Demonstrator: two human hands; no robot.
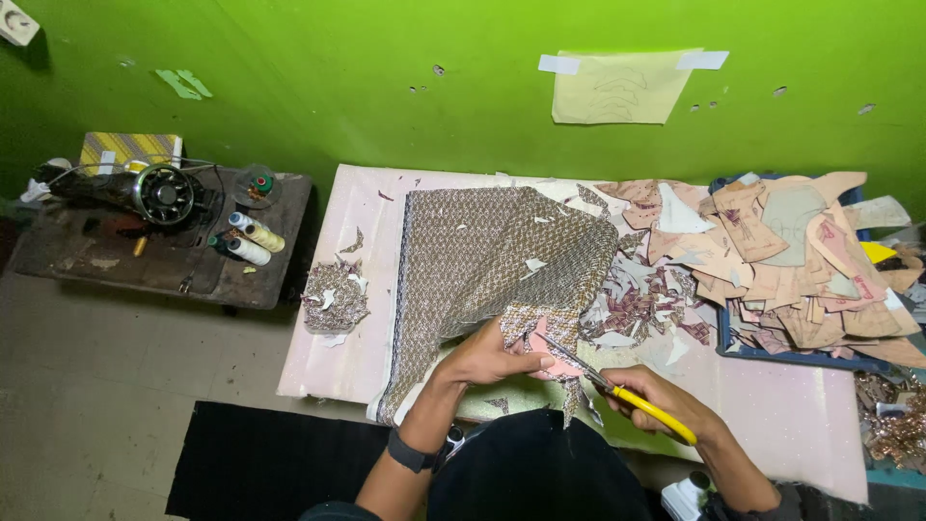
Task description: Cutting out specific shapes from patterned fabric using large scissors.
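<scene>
At the far left, a black sewing machine (159, 193) sits on a dark wooden stand with 2 pale thread cones (253, 241) beside it. On the pale pink work table (357, 357), a small heap of patterned offcuts (334, 296) lies just left of the large brown-and-cream patterned woven fabric (482, 260), which spreads across the table and drapes over its near edge.

The left hand (497, 359) is closed, pinching the fabric's near edge together with a pink template piece (542, 338). The right hand (656, 397) is curled around the yellow-handled scissors (617, 388), whose blades are slightly parted at the edge of the pinched piece.

The fabric looks light, soft and floppy, so it probably needs holding close beside the cut line to stay taut. Further right, pale tan card pattern pieces (781, 260) are piled over a blue tray (801, 357).
</scene>
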